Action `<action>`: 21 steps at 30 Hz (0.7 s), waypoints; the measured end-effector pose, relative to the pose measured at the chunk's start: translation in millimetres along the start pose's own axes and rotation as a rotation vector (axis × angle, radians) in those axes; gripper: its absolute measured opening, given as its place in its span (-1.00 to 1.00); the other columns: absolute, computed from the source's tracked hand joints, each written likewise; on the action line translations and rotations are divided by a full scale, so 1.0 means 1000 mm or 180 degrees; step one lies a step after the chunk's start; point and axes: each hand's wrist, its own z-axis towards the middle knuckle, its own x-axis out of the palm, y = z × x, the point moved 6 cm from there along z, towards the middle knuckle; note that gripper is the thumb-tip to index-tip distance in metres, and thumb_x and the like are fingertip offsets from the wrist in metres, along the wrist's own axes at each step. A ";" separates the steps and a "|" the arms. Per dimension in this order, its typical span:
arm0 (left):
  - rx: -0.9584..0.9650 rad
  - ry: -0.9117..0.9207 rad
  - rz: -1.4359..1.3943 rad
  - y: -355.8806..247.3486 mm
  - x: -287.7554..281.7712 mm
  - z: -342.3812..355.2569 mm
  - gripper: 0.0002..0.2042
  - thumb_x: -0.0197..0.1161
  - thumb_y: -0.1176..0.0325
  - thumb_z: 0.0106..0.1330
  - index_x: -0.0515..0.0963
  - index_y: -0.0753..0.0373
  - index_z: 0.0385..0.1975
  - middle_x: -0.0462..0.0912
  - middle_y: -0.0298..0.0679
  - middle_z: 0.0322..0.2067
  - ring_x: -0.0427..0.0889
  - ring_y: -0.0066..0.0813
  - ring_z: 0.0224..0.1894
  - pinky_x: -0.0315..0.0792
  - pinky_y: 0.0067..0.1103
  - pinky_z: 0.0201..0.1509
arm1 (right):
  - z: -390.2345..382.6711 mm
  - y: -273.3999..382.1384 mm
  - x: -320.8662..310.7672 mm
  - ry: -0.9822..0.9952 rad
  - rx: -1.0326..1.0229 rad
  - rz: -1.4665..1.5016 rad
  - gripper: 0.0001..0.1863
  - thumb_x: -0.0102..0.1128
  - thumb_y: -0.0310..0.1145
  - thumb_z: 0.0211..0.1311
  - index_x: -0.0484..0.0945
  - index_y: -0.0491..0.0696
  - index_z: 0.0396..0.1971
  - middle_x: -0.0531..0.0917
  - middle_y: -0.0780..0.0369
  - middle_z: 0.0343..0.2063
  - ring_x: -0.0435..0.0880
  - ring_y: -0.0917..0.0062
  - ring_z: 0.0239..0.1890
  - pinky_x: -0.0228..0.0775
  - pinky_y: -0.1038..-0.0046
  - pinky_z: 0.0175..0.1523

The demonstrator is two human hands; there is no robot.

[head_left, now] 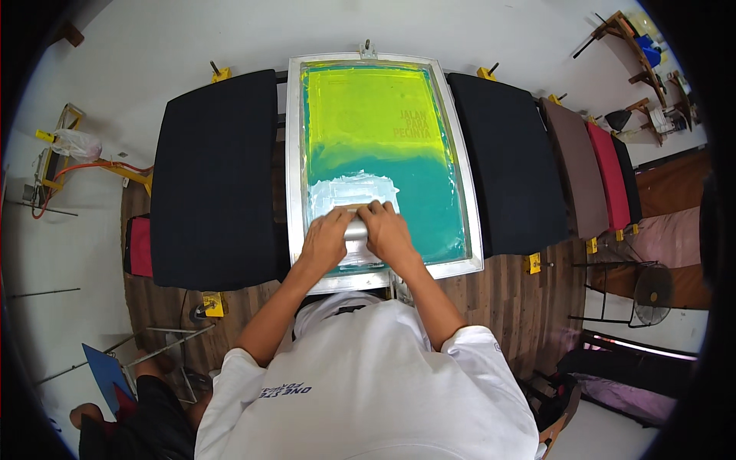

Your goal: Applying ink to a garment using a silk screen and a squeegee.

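Note:
Both my hands are closed around a metal-bodied squeegee [355, 229], my left hand [326, 238] on its left part and my right hand [389, 234] on its right. The squeegee stands on a screen-printing frame [294, 153] with silver-coloured edges, near its close end. White ink [341, 188] lies in a ragged patch just beyond the squeegee. The mesh is yellow-green [353, 100] at the far part and teal [429, 195] at the near part, with faint lettering at the upper right. What lies under the screen is hidden.
Black-covered boards stand left [215, 176] and right [506, 169] of the screen. A brown board [579, 180] and a red board [609, 180] follow farther right. Yellow clamps [212, 304] mark the row. A fan [653, 294] stands at right; another person [157, 410] is at lower left.

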 end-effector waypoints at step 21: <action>0.0068 -0.0148 0.0602 -0.008 0.013 -0.033 -0.50 0.10 0.71 0.07 0.47 0.32 0.10 0.48 -0.02 0.13 0.44 -0.11 0.25 0.02 -0.03 0.45 | -0.024 0.007 0.011 0.0108 0.0117 0.0040 -0.54 0.27 -0.61 -0.15 0.55 -0.03 -0.12 0.51 0.11 -0.06 0.53 0.19 -0.02 0.47 0.18 -0.15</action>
